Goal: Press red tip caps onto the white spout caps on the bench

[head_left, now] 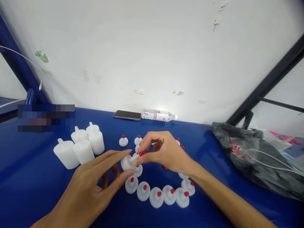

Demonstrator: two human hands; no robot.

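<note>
My left hand (95, 179) grips a white plastic nozzle cap (126, 162) by its rim, between thumb and fingers. The cap is tilted, its spout pointing right. At the spout, my right hand (163, 152) pinches a small red tip (141, 154) with thumb and index finger; whether the tip is fully seated is hidden by the fingers. Below and around the hands, several similar white caps with red tips (156, 197) stand in a ring on the blue table (114, 209). A few loose red tips (165, 167) lie inside the ring, partly covered by my right hand.
Several white plastic bottles (83, 151) stand at the left. Against the wall lie a phone (127, 115) and a clear water bottle (158, 115). To the right, a dark plastic bag (251, 172) holds small red pieces, and a white cable crosses it.
</note>
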